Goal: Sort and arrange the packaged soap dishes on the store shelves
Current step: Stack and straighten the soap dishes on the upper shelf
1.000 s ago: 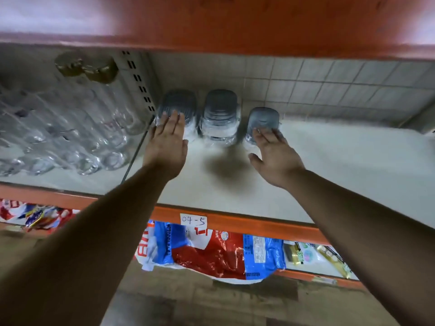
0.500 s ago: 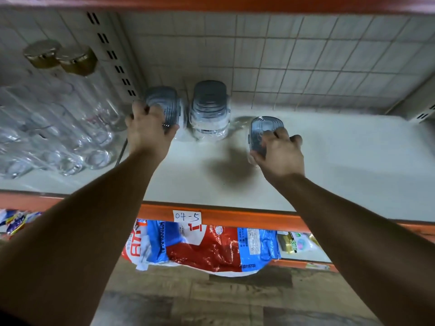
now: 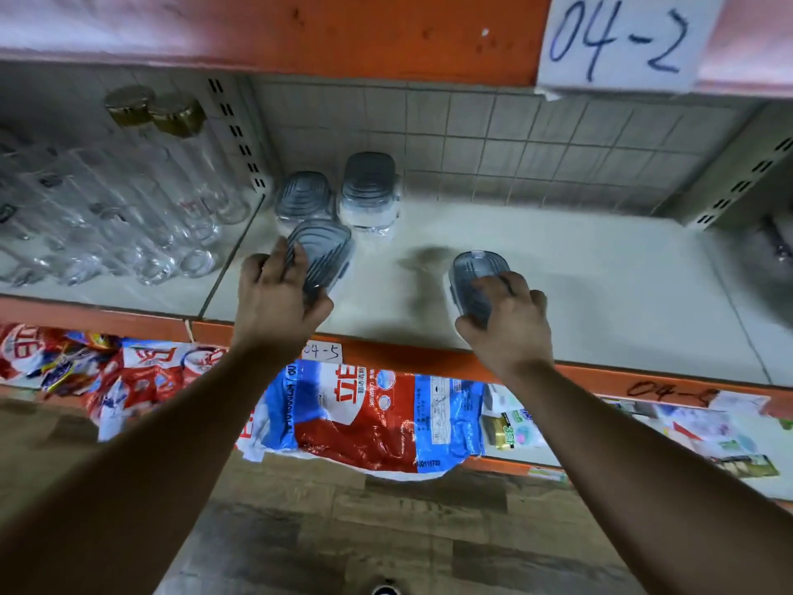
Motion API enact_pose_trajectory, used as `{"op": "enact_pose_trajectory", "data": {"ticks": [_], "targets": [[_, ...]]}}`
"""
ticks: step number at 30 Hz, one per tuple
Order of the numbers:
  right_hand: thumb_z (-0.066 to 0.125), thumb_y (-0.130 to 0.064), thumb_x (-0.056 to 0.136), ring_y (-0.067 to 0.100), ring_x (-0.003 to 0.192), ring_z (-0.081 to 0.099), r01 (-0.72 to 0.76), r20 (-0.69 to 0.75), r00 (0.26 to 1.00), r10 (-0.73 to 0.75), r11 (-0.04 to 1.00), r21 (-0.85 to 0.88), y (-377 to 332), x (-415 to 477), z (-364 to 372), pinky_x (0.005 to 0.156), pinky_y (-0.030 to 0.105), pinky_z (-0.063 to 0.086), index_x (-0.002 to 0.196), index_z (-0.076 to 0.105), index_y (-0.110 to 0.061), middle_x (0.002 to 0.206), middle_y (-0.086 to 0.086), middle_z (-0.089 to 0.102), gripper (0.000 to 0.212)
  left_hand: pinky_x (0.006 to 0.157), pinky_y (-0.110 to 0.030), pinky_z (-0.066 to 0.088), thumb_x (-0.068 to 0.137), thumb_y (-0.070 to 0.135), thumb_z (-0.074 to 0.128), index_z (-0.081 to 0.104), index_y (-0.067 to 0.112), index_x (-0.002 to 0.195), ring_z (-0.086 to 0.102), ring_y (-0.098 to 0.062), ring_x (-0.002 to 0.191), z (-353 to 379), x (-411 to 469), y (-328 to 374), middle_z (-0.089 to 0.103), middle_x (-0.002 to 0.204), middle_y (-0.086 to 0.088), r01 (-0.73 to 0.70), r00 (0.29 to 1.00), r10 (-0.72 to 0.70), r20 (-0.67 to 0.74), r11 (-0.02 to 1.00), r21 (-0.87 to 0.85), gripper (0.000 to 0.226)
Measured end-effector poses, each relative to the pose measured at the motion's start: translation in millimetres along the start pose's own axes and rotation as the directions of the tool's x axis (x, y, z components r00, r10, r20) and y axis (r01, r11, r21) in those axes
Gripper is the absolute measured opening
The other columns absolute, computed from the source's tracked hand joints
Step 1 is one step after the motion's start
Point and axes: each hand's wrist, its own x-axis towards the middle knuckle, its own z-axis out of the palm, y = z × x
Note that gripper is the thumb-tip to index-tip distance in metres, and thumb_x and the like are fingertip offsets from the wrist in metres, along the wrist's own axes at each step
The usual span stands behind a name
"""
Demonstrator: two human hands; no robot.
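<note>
Both hands are on the shelf point(image 3: 600, 285), each with a wrapped grey soap dish. The left hand point(image 3: 279, 294) curls its fingers over the near end of the left dish point(image 3: 324, 259), which sits tilted just in front of the two back stacks point(image 3: 369, 191). The right hand point(image 3: 508, 319) is clamped over the right dish point(image 3: 474, 277), well apart from the stacks and near the front edge. I cannot tell whether that one is resting on the shelf or lifted off it.

The wrap looks slick, and the left dish is gripped by one end only. To my eye it could slide out and knock the stack behind it. The taller stack looks easy to topple with a nudge. The glass bottles point(image 3: 128, 208) stand just left of the divider, so a wide swing of the left arm might catch them. The right dish could go over the lip if let go carelessly.

A paper tag point(image 3: 618, 36) on the upper beam reads "04-2" in blue pen. A smaller tag point(image 3: 322, 350) on the lower beam reads "04-5", partly covered by the left wrist. Further right, "04-" is scrawled on the beam point(image 3: 669, 388), with the rest unclear. The red and blue bags point(image 3: 364, 418) below carry Chinese print too small to read.
</note>
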Motion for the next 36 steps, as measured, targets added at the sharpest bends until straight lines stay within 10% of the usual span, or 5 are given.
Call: {"op": "enact_pose_trajectory", "data": {"ticks": [13, 22, 36], "targets": [[0.048, -0.040, 0.077, 0.039, 0.105, 0.053, 0.240, -0.176, 0.958, -0.227, 0.969, 0.054, 81, -145, -155, 0.091, 0.044, 0.044, 0.124, 0.063, -0.012, 0.129, 0.015, 0.056, 0.057, 0.095, -0.053, 0.048, 0.085, 0.044, 0.043, 0.053, -0.006, 0.135, 0.037, -0.036, 0.114, -107, -125, 153, 0.051, 0.140, -0.024, -0.168, 0.985, 0.171, 0.025, 0.982, -0.082, 0.071], [0.052, -0.031, 0.075, 0.035, 0.116, 0.049, 0.378, -0.345, 0.886, -0.310, 0.913, 0.150, 127, -216, -303, 0.097, 0.036, 0.036, 0.119, 0.063, -0.009, 0.126, 0.009, 0.053, 0.051, 0.107, -0.036, 0.032, 0.086, 0.041, 0.050, 0.053, -0.004, 0.136, 0.041, -0.034, 0.123, -196, -152, 266, 0.051, 0.140, -0.017, -0.343, 0.929, 0.302, -0.215, 0.920, -0.191, 0.068], [0.038, -0.045, 0.078, 0.042, 0.102, 0.053, 0.120, -0.451, 0.883, -0.129, 0.992, -0.048, 185, -97, -434, 0.093, 0.047, 0.042, 0.117, 0.067, -0.009, 0.118, 0.014, 0.059, 0.061, 0.113, -0.026, 0.018, 0.076, 0.061, 0.017, 0.044, 0.008, 0.147, 0.034, -0.027, 0.135, -256, -9, 384, 0.042, 0.152, -0.007, -0.411, 0.910, 0.414, -0.038, 0.881, -0.233, 0.093]]}}
